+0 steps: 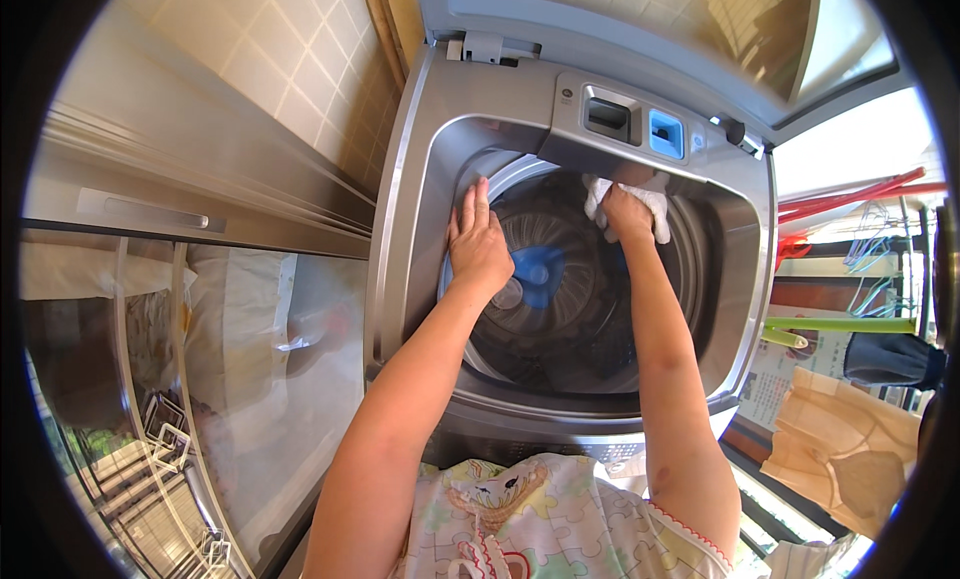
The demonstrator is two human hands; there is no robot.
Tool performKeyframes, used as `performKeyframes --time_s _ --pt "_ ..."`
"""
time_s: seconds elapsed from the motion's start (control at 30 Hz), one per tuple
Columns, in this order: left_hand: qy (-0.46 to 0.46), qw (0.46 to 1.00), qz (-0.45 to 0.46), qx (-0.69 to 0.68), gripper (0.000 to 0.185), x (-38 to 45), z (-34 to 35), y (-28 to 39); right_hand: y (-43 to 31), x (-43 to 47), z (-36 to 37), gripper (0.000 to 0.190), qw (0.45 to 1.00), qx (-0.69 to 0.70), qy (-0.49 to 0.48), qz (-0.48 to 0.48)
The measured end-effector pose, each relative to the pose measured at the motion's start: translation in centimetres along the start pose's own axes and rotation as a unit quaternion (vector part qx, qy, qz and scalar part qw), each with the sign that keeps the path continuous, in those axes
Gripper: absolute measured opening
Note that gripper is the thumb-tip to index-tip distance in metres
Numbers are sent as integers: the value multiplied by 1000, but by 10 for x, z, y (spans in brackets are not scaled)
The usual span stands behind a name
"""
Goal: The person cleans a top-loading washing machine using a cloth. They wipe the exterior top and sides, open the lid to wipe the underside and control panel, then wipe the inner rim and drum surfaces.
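A top-loading washing machine [412, 279] stands before me with its lid [517, 13] raised. My right hand [628, 210] grips a white cloth [654, 201] against the back right part of the tub opening, just below the dispenser panel. My left hand [480, 241] rests flat at the left rim of the opening, fingers together and pointing to the back, holding nothing. Between and below my hands lies the dark drum, with a blue-centred pulsator [538, 273] at its bottom. Part of the cloth is hidden by my right hand.
Behind the opening sit a grey dispenser compartment [609, 120] and a blue one [666, 134]. A cabinet with a glossy door [322, 339] flanks the machine on the left. To the right are red poles [855, 195], a green pole [840, 325], hangers [874, 238] and a brown paper bag [832, 444].
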State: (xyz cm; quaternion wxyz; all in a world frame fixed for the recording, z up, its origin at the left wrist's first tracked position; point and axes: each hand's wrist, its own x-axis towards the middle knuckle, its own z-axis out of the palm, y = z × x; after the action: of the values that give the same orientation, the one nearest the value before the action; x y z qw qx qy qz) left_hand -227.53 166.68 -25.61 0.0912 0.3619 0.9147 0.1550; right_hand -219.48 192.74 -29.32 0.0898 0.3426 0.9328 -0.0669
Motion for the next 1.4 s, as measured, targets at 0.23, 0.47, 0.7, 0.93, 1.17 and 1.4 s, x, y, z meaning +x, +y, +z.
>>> performKeyframes --time_s 0.23,0.47,0.7,0.93,1.17,1.4 --pt "-42 999 -25 6 48 3 -10 8 -15 4 4 41 998 52 17 44" --pt "-27 998 -35 -41 46 3 -11 17 -45 21 22 42 997 64 -39 18" --pt "-4 998 -44 -52 47 8 -6 18 -77 28 47 45 992 68 47 -97" --pt "2 999 -43 -9 49 9 -2 17 -81 8 30 35 980 134 59 -135" --pt "23 998 -7 63 48 9 8 5 -133 -27 30 41 893 206 218 -335" --pt "-6 999 -9 -41 46 6 -1 -8 -144 28 89 50 923 211 128 -295"
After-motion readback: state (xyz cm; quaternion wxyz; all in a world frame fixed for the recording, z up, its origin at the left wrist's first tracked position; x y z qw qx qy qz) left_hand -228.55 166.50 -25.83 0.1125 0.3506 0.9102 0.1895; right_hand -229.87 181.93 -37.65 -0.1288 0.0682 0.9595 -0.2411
